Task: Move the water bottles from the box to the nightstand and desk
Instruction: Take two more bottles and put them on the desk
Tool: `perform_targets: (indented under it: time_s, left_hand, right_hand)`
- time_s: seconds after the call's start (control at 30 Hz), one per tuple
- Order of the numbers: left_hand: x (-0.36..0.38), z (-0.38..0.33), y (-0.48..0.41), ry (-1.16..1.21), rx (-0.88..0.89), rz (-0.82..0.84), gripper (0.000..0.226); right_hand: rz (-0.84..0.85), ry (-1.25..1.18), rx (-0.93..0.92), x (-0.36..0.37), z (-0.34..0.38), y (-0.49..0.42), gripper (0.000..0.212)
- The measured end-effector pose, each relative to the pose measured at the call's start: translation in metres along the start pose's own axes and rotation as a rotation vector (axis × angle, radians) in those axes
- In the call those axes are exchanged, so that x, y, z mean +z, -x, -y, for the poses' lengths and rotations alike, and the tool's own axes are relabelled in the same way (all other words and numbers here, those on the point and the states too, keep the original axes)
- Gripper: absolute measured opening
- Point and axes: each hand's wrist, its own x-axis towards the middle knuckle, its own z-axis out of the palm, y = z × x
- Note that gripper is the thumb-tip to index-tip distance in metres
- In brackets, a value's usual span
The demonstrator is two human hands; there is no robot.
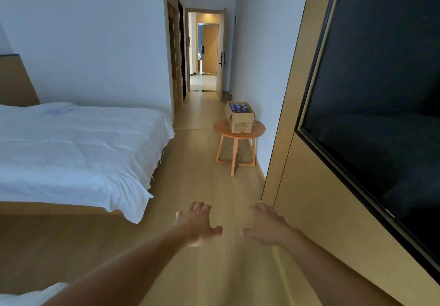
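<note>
Cardboard box [240,118] of water bottles [238,108] on round counter [221,128]; bed [78,148] left of counter; both hands, left hand [198,223] and right hand [266,226], empty, fingers spread, nearer than counter.

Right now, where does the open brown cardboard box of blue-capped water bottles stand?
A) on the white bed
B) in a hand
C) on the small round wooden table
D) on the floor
C: the open brown cardboard box rests on top of the small round wooden table.
</note>
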Motion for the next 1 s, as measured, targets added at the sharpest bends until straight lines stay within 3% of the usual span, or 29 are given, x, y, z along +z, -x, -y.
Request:
perform_targets:
  time_s: [0.5, 0.77, 1.0]
  left_hand:
    - [-0.106, 0.086, -0.294, -0.021, 0.061, -0.038, 0.084]
    - [-0.137, 0.084, -0.443, -0.026, 0.05, -0.019, 0.084]
    - [-0.184, 0.069, -0.577, -0.035, 0.005, -0.054, 0.085]
  right_hand:
    - [-0.046, -0.019, 0.009, -0.102, 0.038, -0.274, 0.084]
    - [-0.044, -0.086, -0.036, -0.148, 0.018, -0.417, 0.078]
    - [-0.103, -0.039, -0.079, -0.21, -0.023, -0.566, 0.086]
